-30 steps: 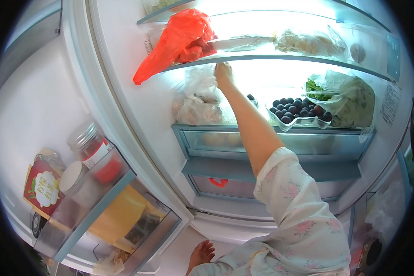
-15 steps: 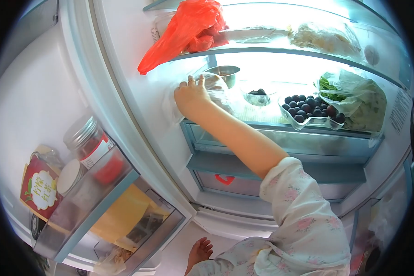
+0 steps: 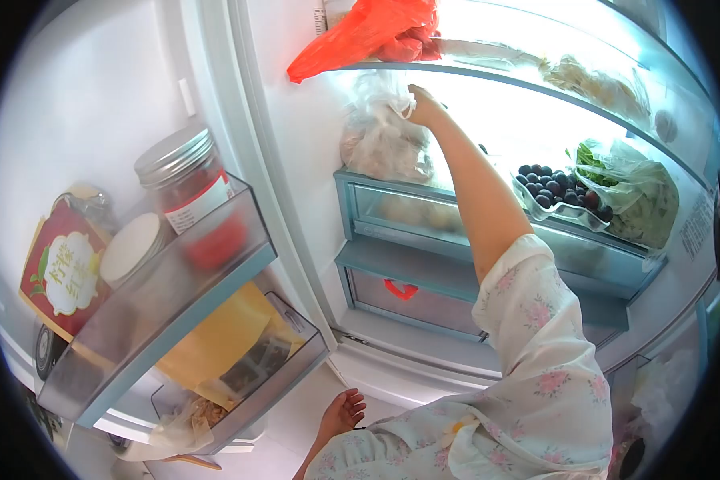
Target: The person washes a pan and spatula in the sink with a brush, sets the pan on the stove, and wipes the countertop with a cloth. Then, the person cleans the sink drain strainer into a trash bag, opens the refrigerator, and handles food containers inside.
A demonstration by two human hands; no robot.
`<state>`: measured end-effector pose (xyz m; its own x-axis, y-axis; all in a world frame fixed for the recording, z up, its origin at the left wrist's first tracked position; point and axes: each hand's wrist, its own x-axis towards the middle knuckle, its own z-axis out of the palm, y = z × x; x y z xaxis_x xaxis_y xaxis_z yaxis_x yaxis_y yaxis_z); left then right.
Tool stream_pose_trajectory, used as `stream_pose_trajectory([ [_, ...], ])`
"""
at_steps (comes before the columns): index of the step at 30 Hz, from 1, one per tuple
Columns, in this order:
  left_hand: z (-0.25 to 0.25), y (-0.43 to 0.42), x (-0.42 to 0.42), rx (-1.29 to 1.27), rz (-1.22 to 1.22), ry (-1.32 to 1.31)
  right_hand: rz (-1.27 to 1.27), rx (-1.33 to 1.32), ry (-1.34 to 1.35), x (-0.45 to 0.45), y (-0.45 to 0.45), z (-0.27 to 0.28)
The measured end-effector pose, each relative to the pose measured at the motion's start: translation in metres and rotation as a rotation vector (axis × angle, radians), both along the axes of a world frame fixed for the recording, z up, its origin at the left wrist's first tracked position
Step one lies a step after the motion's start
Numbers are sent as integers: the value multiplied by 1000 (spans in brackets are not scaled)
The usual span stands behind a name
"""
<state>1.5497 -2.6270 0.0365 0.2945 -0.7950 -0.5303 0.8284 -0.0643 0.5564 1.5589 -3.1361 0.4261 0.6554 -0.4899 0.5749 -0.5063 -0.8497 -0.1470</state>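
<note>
My right hand (image 3: 426, 106) reaches deep into the lit fridge shelf, beside the knotted top of a clear plastic bag (image 3: 388, 144). Its fingers are partly hidden and washed out by the light, so I cannot tell whether they grip anything. The bag has pale brownish contents that I cannot make out and stands at the left front of the shelf. A white loop of its plastic lies against my right hand. Down by my body, my left hand (image 3: 344, 412) hangs with fingers loosely curled and apart, holding nothing.
A red plastic bag (image 3: 368, 36) overhangs the upper shelf. Dark round fruit (image 3: 556, 188) in a clear tray and a bag of greens (image 3: 640, 192) sit at the shelf's right. The open door's rack (image 3: 192, 320) on the left carries a metal-lidded jar (image 3: 184, 172).
My right hand has moved from the plastic bag's left side to beyond its top right. The bag stands nearer the shelf's left front. The view has shifted; my arm now hides the bowls.
</note>
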Motion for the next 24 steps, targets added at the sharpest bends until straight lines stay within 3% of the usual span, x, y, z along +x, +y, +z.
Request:
stream_pose_trajectory([
  [2, -1, 1, 0, 7, 16, 3, 77, -15, -178, -7, -20, -6],
  [4, -6, 5, -1, 24, 28, 14, 186, 219, -457, -25, 1, -11],
  [7, -11, 13, 0, 65, 42, 29, 184, 396, -629, -33, 7, -12],
  [13, -10, 23, 3, 60, 44, 20, 433, 581, -1129, 40, -119, -66],
  [16, -5, 19, 5, 28, 40, 16, 570, 686, -953, 23, -69, -50],
  [18, -3, 15, 4, 17, 31, 7, 419, 412, -414, 4, -11, -31],
  [21, -12, 11, 2, 36, 5, 19, -147, -195, 420, 5, 145, 8],
  [24, -15, 5, -2, 63, -53, 16, -227, -179, 418, 36, 152, -18],
])
